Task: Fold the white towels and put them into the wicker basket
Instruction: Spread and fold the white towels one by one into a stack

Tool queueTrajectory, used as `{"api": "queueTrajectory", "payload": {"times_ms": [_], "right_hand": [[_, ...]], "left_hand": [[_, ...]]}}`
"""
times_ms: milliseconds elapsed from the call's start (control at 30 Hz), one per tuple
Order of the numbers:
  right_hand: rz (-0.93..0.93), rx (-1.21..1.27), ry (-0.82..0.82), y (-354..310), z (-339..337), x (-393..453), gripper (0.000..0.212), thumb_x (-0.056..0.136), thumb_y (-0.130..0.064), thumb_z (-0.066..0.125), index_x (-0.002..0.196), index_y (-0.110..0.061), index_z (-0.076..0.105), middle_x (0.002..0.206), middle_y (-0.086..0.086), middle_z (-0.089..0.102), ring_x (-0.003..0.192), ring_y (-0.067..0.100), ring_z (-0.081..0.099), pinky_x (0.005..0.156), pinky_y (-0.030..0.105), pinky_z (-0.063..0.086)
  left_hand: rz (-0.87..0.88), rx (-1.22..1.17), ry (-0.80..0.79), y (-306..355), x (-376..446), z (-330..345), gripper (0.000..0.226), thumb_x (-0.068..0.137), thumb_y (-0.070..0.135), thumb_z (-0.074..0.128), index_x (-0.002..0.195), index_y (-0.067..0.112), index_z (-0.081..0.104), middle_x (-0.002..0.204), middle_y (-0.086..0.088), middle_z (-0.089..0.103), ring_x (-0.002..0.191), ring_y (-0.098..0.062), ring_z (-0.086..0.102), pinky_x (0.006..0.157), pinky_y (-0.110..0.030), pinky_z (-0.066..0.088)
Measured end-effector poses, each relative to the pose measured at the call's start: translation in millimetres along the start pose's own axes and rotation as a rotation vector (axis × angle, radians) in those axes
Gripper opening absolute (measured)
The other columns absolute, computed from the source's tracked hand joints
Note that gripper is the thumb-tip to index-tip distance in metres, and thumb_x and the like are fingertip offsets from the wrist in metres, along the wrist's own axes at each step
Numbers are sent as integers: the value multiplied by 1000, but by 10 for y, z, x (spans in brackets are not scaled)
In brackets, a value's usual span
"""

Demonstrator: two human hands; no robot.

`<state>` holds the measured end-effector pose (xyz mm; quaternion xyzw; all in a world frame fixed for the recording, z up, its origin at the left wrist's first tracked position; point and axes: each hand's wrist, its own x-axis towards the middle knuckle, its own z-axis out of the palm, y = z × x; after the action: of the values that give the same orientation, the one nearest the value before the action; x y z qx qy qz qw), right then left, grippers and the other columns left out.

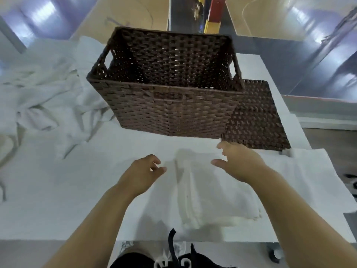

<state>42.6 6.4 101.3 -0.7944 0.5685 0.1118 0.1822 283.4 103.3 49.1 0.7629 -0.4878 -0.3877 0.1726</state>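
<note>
Dark brown wicker basket (168, 105) sits at 12 o'clock on the white-covered bench (58, 190), open top facing up, nothing visible inside. A handle slot shows in each end wall. A flat woven panel (255, 115), same weave, lies at the basket's 4 o'clock, its near-left part hidden behind the basket wall; cannot tell if it is a lid.

Folded white towel (208, 194) lies at 6 o'clock, near the bench's front edge, layered edges visible along its left and bottom sides. White on white makes its upper outline hard to make out. A second flat white cloth (309, 175) spreads at 3 to 4 o'clock, partly under the folded towel and cut off by the right frame edge.

Left hand (143, 175) hovers just left of the folded towel, fingers loosely curled, holding nothing. Right hand (239, 161) is over the towel's far right corner, fingers spread and relaxed, gripping nothing; fingertips are near the woven panel's front edge, contact unclear.

Heap of unfolded white towels (48, 89) piled at 9 to 10 o'clock, crumpled, running off the left frame edge, count cannot be told.

Beyond the basket at 12 o'clock a red and yellow upright object (214, 14), blurred and cut off at the top. Dark clothing at the bottom edge, mostly out of frame.
</note>
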Motion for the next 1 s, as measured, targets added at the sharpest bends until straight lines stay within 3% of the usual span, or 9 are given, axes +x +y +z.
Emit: {"api": "queueTrajectory", "payload": {"times_ms": [167,267,400,633,767,867,933,1000], "right_hand": [[-172,-27,-155,-633,137,198,58,90,-51,53,140,-25,36,136,-1,50,121,19,49,98,39,44],[-233,-49,-234,-1048,312,322,59,91,-51,52,140,-24,36,136,0,49,121,19,49,97,35,43],[-261,-65,-323,-1654,558,522,59,91,-50,53,140,-23,36,137,1,48,122,19,49,95,33,42],[-262,-60,-373,-2835,871,817,59,91,-48,54,141,-22,37,137,2,49,121,20,50,96,34,43],[-277,-61,-390,-3445,1035,958,56,92,-47,54,139,-22,38,137,2,50,119,21,52,95,35,44],[-304,-62,-391,-3791,1134,1008,54,92,-47,53,138,-22,39,135,1,50,116,20,52,95,35,45],[-328,-68,-384,-3950,1186,1014,53,93,-47,52,138,-22,39,133,1,51,115,19,52,94,35,45],[-348,-77,-374,-4058,1221,1010,51,93,-47,51,137,-23,40,131,-1,51,114,18,52,93,33,45]], "left_hand": [[-49,-36,36,-458,-129,-292,27,88,46,59,107,26,57,102,13,60,84,-1,56,65,-17,42],[-109,-13,14,-873,-167,-446,28,88,46,59,107,26,57,102,10,61,84,-4,57,66,-18,41],[-189,45,-28,-1498,-175,-771,31,88,47,57,109,25,58,104,7,61,90,-11,59,77,-23,44],[-278,53,48,-2621,-190,-1683,24,88,43,59,101,24,60,98,6,62,87,-12,59,74,-23,43],[-264,95,223,-3200,-180,-2184,23,88,35,62,103,17,62,99,2,60,92,-16,57,75,-24,40],[-193,311,488,-3553,-163,-2511,26,82,23,71,103,8,66,105,-10,60,100,-33,54,88,-36,39],[-180,465,605,-3783,-142,-2650,36,73,19,77,104,5,66,108,-17,60,100,-42,53,90,-45,38],[-249,486,615,-3924,-122,-2760,52,74,24,76,120,6,59,126,-20,51,116,-44,44,101,-47,31]]}}
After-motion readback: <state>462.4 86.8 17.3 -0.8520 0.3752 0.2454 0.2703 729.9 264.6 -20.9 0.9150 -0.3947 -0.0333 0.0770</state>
